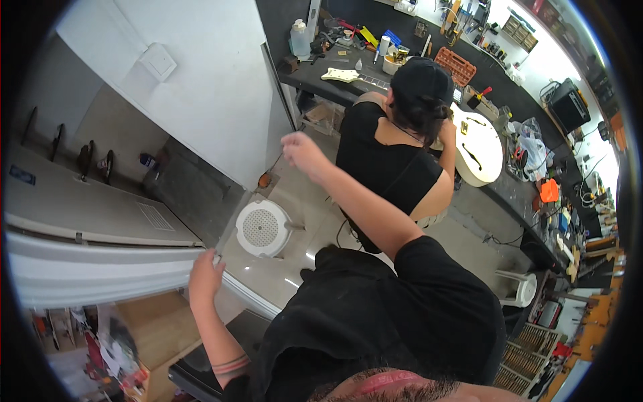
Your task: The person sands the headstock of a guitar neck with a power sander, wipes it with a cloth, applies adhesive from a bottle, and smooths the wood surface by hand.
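Note:
My left hand (206,276) is at the left of the head view, fingers bent together by the end of a white ribbed panel (107,268). A small pale spot shows at its fingertips; what it pinches, if anything, I cannot make out. My right hand (305,155) is held out in the air in front of a white wall (194,87), its fingers curled in. Nothing shows sticking out of it. Below and between my hands, a round white plastic stool (260,228) with a perforated seat stands on the tiled floor.
A person in a black cap and top (395,154) bends over a dark workbench (308,84) right of my right arm. A cream guitar body (479,151) and guitar neck (345,75) lie there among tools. Another white stool (526,289) stands at right. A doorway opens left.

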The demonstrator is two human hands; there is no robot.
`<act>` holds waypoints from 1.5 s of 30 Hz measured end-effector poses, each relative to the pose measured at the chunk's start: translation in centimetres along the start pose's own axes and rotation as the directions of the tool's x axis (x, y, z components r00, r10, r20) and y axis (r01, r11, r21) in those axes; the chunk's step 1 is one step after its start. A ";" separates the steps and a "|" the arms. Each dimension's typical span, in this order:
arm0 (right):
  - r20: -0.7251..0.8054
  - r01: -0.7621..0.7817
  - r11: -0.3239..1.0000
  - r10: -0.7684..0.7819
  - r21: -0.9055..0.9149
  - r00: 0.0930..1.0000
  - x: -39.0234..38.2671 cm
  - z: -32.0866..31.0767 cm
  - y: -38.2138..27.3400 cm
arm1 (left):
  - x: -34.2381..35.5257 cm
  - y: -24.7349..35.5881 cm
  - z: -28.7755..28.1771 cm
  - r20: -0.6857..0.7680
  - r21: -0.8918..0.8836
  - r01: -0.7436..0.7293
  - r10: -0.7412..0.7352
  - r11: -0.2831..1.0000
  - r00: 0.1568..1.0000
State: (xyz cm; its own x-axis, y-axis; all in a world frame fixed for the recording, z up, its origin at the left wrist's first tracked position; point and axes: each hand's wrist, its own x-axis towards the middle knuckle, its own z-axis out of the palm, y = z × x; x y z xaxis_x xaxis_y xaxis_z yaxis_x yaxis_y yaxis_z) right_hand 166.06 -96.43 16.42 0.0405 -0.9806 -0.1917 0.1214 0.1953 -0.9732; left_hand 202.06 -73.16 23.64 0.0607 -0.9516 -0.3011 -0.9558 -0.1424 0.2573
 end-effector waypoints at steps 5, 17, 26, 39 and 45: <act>-0.444 0.134 0.935 -0.278 -0.329 0.852 18.1 -5.9 1.1 | 10.5 4.2 -4.2 -0.081 -0.003 -0.248 0.247 0.969 0.966; -0.851 -0.633 0.633 -0.080 -0.446 0.519 46.5 -26.3 3.4 | 10.3 -21.2 12.6 0.647 0.029 0.297 -0.244 0.954 0.722; -0.800 -0.806 0.370 0.218 -0.462 0.559 55.7 -34.5 1.9 | 20.3 -17.1 7.4 0.687 0.103 0.427 -0.375 0.898 0.623; -0.718 -0.712 0.133 0.002 -0.689 0.696 61.9 -38.9 5.1 | 23.4 -22.2 11.1 0.620 -0.239 0.739 -0.487 0.630 0.615; -0.751 -0.669 0.356 -0.189 -0.653 0.633 63.1 -40.4 7.0 | 20.3 -20.9 11.6 0.660 -0.541 0.695 -0.274 0.473 0.700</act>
State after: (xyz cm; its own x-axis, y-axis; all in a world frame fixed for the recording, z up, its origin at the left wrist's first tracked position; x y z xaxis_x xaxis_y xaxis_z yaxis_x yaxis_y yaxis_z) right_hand 129.39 -157.58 -7.62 -0.7422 -0.6693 -0.0329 -0.6311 0.7147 -0.3016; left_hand 219.94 -86.35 1.51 0.1146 -0.4471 -0.8871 -0.2547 -0.8764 0.4088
